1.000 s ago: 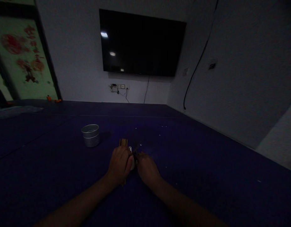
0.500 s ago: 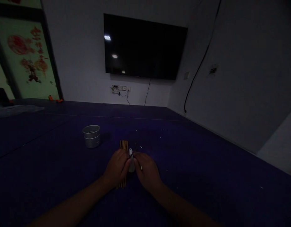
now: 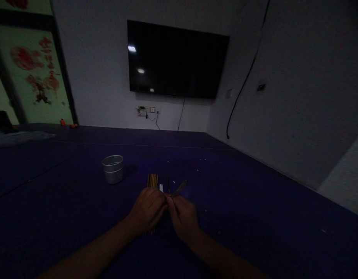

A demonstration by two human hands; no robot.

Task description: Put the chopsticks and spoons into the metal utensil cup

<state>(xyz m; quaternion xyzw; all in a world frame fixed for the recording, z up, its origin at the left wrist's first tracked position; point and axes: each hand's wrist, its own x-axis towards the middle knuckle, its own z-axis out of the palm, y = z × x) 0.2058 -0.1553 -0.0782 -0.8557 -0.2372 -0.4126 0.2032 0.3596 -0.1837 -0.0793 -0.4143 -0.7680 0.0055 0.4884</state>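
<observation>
My right hand (image 3: pixel 183 217) is closed in a pinch on a dull grey utensil (image 3: pixel 179 188). Its broad flat end sticks out up and to the right; the rest is hidden by my fingers, so its kind is unclear. Against it, fingertips close together, my left hand (image 3: pixel 148 208) is closed too; what it holds is hidden. Under and behind the left hand lies a row of wooden chopsticks (image 3: pixel 152 180), partly covered. A white handle end (image 3: pixel 161 187) shows just beyond the hands, with a thin dark stick (image 3: pixel 167 183) to its right.
A silver metal cup (image 3: pixel 113 170) stands upright on the dark blue surface (image 3: pixel 80 193), left of the chopsticks. Small white scraps (image 3: pixel 174 182) are scattered to the right. A television (image 3: pixel 176 62) hangs on the far wall, and clear plastic sheeting (image 3: pixel 19 137) lies at far left.
The grey utensil's flat end now shows up and right of my fingers. Both hands have shifted slightly toward me and cover the lower part of the white-handled thing.
</observation>
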